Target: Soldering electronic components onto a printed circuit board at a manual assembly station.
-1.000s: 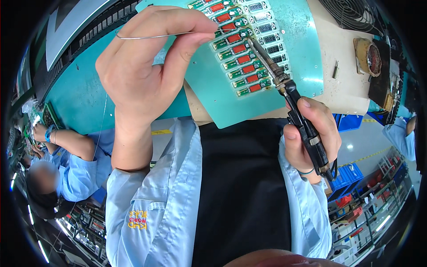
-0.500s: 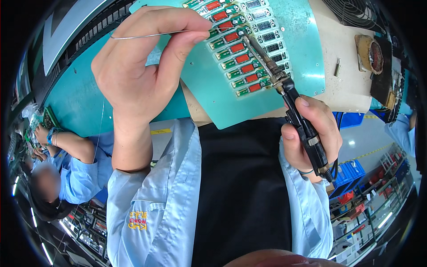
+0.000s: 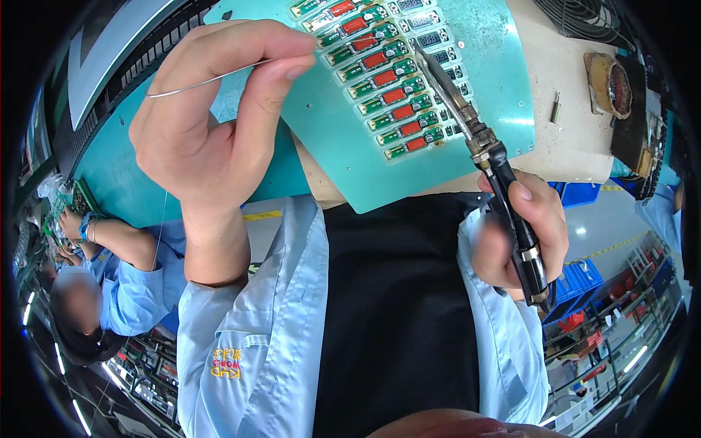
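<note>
Thumb and forefinger of my left hand [image 3: 219, 109] pinch a thin solder wire [image 3: 191, 87], whose free end reaches toward the boards. My right hand [image 3: 527, 237] is closed around the black handle of a soldering iron [image 3: 504, 179]. The iron's tip points up and left, near the right ends of the upper boards; whether it touches one I cannot tell. Several small green circuit boards with red parts [image 3: 393, 95] sit in a slanting row on a light green plate [image 3: 365, 175]. Dark display modules [image 3: 428, 38] line their right side.
Right of the plate, a small metal piece [image 3: 556, 108] lies on the beige worktop [image 3: 548, 153]. Beyond it stand a round brown holder [image 3: 610, 86] and a black fan grille [image 3: 584, 22]. A co-worker in a blue sleeve [image 3: 135, 292] sits at the left. Blue bins [image 3: 577, 288] stand lower right.
My left hand has drawn back to the left with the solder wire, away from the boards. The soldering iron has shifted slightly right and down. The plate has shifted slightly left.
</note>
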`<state>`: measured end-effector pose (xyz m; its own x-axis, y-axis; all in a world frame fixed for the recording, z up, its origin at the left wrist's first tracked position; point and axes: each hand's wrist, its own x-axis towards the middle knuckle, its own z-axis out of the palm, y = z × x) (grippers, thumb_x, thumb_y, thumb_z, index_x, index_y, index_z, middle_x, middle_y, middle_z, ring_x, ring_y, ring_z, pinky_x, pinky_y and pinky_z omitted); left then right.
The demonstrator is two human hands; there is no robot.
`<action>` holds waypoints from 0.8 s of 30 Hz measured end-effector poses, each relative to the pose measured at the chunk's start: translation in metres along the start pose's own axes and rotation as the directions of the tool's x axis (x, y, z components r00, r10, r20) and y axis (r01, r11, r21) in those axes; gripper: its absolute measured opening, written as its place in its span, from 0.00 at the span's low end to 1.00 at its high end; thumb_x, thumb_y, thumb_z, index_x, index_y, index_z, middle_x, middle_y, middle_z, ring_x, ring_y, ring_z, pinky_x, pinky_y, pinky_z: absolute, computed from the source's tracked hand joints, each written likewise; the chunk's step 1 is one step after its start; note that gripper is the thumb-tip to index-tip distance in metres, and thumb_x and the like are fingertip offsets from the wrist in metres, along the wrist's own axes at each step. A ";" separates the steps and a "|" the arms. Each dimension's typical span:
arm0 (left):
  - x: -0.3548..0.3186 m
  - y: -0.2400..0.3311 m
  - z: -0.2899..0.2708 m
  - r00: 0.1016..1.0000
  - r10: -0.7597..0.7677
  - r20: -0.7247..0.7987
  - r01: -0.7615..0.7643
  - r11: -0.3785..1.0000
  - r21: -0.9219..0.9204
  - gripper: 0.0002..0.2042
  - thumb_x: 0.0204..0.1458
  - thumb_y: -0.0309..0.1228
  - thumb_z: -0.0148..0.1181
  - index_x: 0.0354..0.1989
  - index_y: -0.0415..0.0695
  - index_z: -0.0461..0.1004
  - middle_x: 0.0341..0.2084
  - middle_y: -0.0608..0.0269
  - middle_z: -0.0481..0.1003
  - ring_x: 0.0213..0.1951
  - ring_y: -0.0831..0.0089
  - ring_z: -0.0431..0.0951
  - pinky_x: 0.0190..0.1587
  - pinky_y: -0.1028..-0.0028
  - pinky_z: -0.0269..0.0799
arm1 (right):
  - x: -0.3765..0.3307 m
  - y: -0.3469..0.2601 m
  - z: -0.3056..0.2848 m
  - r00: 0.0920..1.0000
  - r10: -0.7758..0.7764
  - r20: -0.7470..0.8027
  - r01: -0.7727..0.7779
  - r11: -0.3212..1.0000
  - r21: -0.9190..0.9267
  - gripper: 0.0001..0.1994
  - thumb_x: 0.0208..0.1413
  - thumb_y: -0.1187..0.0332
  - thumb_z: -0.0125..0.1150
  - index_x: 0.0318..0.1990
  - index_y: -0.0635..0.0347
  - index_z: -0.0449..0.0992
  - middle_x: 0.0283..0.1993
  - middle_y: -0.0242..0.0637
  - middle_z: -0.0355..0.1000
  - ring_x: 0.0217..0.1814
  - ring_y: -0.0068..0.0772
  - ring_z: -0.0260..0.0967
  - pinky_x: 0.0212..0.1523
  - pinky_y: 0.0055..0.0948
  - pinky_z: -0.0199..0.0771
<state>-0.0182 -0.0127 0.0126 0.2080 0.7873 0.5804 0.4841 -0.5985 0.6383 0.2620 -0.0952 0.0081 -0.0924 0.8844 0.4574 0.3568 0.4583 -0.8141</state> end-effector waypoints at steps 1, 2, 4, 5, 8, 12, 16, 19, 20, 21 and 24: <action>0.000 0.000 -0.001 1.000 0.000 0.004 0.000 1.000 0.001 0.09 0.50 0.12 0.65 0.39 0.32 0.80 0.34 0.51 0.83 0.33 0.68 0.80 0.37 0.77 0.76 | -0.001 0.000 0.000 1.000 0.003 -0.003 -0.003 1.000 0.002 0.19 0.56 0.62 0.75 0.49 0.65 0.80 0.41 0.48 0.80 0.37 0.37 0.79 0.38 0.28 0.79; -0.001 -0.001 -0.002 1.000 -0.008 -0.001 0.008 1.000 -0.002 0.09 0.50 0.12 0.65 0.39 0.32 0.80 0.34 0.51 0.82 0.33 0.68 0.80 0.38 0.76 0.77 | -0.001 0.001 -0.001 1.000 0.005 -0.009 -0.005 1.000 0.014 0.19 0.56 0.61 0.75 0.49 0.64 0.80 0.41 0.48 0.80 0.37 0.37 0.79 0.38 0.28 0.79; -0.003 -0.001 -0.005 1.000 -0.023 -0.012 0.022 1.000 -0.007 0.08 0.51 0.12 0.65 0.39 0.31 0.79 0.35 0.49 0.82 0.33 0.67 0.80 0.38 0.76 0.77 | -0.003 0.002 -0.003 1.000 0.010 -0.023 -0.009 0.999 0.038 0.20 0.57 0.60 0.75 0.50 0.64 0.79 0.42 0.49 0.79 0.36 0.38 0.78 0.37 0.28 0.78; -0.003 -0.001 -0.006 0.999 -0.030 -0.018 0.030 1.000 -0.010 0.08 0.52 0.12 0.64 0.40 0.31 0.79 0.35 0.49 0.82 0.34 0.66 0.81 0.38 0.75 0.78 | -0.003 0.003 -0.004 0.999 0.012 -0.030 -0.011 0.999 0.050 0.21 0.57 0.59 0.75 0.51 0.64 0.78 0.42 0.50 0.79 0.36 0.38 0.78 0.37 0.28 0.78; -0.005 0.001 -0.006 0.996 -0.085 -0.011 0.085 0.996 -0.006 0.08 0.53 0.13 0.64 0.41 0.31 0.78 0.36 0.47 0.82 0.33 0.65 0.81 0.38 0.75 0.78 | -0.006 0.012 -0.007 0.998 -0.027 -0.054 0.031 0.997 0.075 0.22 0.58 0.58 0.74 0.52 0.64 0.77 0.43 0.50 0.79 0.35 0.37 0.78 0.37 0.28 0.78; -0.004 0.004 -0.004 0.984 -0.172 -0.045 0.170 0.984 -0.045 0.08 0.54 0.13 0.64 0.42 0.31 0.77 0.36 0.46 0.82 0.34 0.65 0.81 0.40 0.74 0.78 | -0.013 0.023 -0.011 0.991 -0.069 -0.113 0.081 0.992 0.101 0.23 0.59 0.56 0.73 0.54 0.63 0.76 0.44 0.50 0.78 0.34 0.36 0.78 0.36 0.28 0.77; -0.002 0.006 -0.002 0.950 -0.275 -0.150 0.246 0.951 -0.185 0.09 0.53 0.14 0.64 0.42 0.34 0.76 0.36 0.49 0.82 0.34 0.66 0.81 0.43 0.74 0.77 | -0.020 0.034 -0.019 0.978 -0.069 -0.198 0.090 0.991 0.099 0.24 0.62 0.53 0.70 0.56 0.60 0.73 0.45 0.50 0.77 0.34 0.36 0.78 0.36 0.28 0.77; -0.004 -0.003 -0.009 0.974 -0.182 -0.134 0.160 0.974 -0.157 0.07 0.59 0.18 0.59 0.45 0.34 0.74 0.40 0.44 0.81 0.37 0.62 0.82 0.44 0.70 0.78 | -0.032 0.050 -0.034 0.965 -0.029 -0.259 0.061 0.992 0.115 0.25 0.63 0.51 0.68 0.58 0.58 0.72 0.45 0.50 0.77 0.35 0.37 0.79 0.36 0.28 0.77; -0.004 -0.005 -0.011 0.981 -0.148 -0.129 0.128 0.980 -0.149 0.07 0.61 0.20 0.57 0.46 0.34 0.73 0.41 0.43 0.80 0.38 0.61 0.82 0.45 0.69 0.79 | -0.037 0.056 -0.039 0.943 0.002 -0.332 0.041 0.992 0.123 0.25 0.63 0.51 0.67 0.58 0.58 0.71 0.45 0.50 0.76 0.36 0.38 0.79 0.37 0.28 0.77; -0.003 -0.005 -0.015 0.981 -0.144 -0.126 0.126 0.982 -0.141 0.07 0.61 0.20 0.57 0.46 0.34 0.73 0.41 0.43 0.80 0.38 0.61 0.82 0.45 0.69 0.79 | -0.038 0.063 -0.050 0.943 0.003 -0.332 0.017 0.998 0.058 0.24 0.67 0.51 0.61 0.60 0.58 0.70 0.46 0.50 0.76 0.36 0.39 0.79 0.39 0.30 0.76; -0.004 -0.001 -0.021 0.982 -0.137 -0.133 0.090 0.947 -0.307 0.07 0.64 0.25 0.53 0.47 0.35 0.72 0.44 0.41 0.79 0.40 0.57 0.82 0.46 0.65 0.80 | -0.026 0.072 -0.052 0.883 0.022 -0.469 -0.045 0.998 -0.037 0.21 0.71 0.55 0.54 0.62 0.60 0.68 0.44 0.51 0.76 0.36 0.40 0.77 0.41 0.31 0.76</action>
<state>-0.0372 -0.0184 0.0204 0.0249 0.8350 0.5496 0.2164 -0.5413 0.8125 0.3384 -0.0901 -0.0438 0.3622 0.7500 0.5535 0.3951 0.4142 -0.8199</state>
